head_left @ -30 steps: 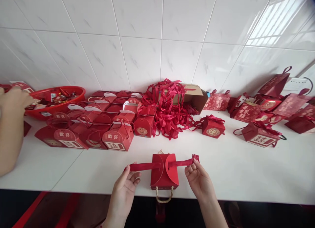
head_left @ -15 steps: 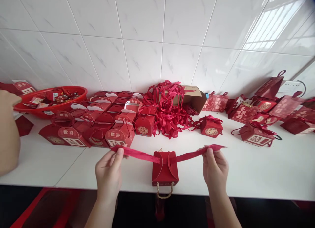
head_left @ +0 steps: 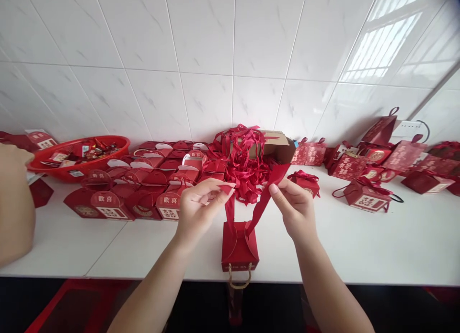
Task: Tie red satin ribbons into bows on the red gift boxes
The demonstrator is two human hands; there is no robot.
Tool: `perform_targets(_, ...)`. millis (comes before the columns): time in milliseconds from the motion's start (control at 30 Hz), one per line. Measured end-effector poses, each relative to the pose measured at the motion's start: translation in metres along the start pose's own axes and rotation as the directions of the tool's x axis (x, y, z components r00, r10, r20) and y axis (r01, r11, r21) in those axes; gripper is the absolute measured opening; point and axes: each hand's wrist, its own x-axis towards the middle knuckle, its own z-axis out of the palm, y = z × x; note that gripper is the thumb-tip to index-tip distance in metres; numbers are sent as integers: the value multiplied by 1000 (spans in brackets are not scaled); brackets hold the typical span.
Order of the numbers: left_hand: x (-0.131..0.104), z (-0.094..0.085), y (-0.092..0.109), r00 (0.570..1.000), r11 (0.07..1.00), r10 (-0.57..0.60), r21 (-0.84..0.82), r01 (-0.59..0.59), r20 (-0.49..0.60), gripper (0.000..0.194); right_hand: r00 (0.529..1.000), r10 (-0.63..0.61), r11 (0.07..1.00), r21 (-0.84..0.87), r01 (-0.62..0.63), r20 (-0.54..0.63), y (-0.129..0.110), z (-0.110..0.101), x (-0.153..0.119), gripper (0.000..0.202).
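Note:
A small red gift box (head_left: 240, 249) stands near the table's front edge, its rope handle (head_left: 240, 284) hanging over that edge. A red ribbon (head_left: 259, 207) runs through the slots in its top flaps, and both ends rise from it. My left hand (head_left: 201, 209) pinches one end above the box, slightly left. My right hand (head_left: 295, 209) pinches the other end between thumb and fingers, and a pointed tail sticks up past the grip. The two hands are apart, with the ribbon ends forming a V over the box.
Behind lies a heap of red ribbons (head_left: 244, 153) by a cardboard box (head_left: 282, 148). Rows of red boxes (head_left: 143, 199) stand left, beside a red basin (head_left: 79, 172) of sweets. Tied boxes (head_left: 368, 195) are at right. Another person's arm (head_left: 16, 208) reaches in at far left.
Both hands have come inward and up, bringing the ribbon ends from stretched out sideways to raised close together above the box. The view has shifted slightly.

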Motion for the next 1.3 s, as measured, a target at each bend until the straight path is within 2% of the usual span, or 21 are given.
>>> perform_targets(233,3,8,5,997,995,-70,-71,73,43,17,996,67,987,143,-76,67,-5,12,3,11)
perform_targets(333,4,9,10,986,992,-89,-74,100,143,21,990,90,975,192,-110,110,-7,16,4,9)
perform_targets(433,3,10,14,961,993,-110,-8,116,255,23,986,90,985,136,-109,138,-7,19,4,11)
perform_targets(533,2,9,14,946,988,-133,120,101,297,24,967,50,992,97,-76,248,-4,19,2,16)
perform_targets(633,1,7,11,929,978,-168,171,116,328,24,942,20,985,156,-76,335,-1,18,-2,17)
perform_targets(767,1,5,5,906,974,-208,163,157,370,26,938,-1,971,226,-82,346,3,19,-4,18)
perform_targets(833,1,4,2,898,972,-223,161,172,381,25,941,-9,976,208,-66,339,4,20,-4,16)
perform_targets(967,1,2,-1,856,946,-312,51,321,411,15,939,-86,995,83,62,334,7,16,0,17)
perform_targets(1067,2,-3,-3,805,876,-377,-107,471,459,17,889,-223,967,-26,254,399,11,7,4,20)
perform_targets(1200,4,-9,-8,782,772,-430,-266,578,451,14,798,-369,813,-250,525,476,16,-1,5,31)
perform_targets(1300,4,-10,-10,764,702,-448,-346,622,465,8,757,-434,691,-359,628,489,20,-1,4,32)
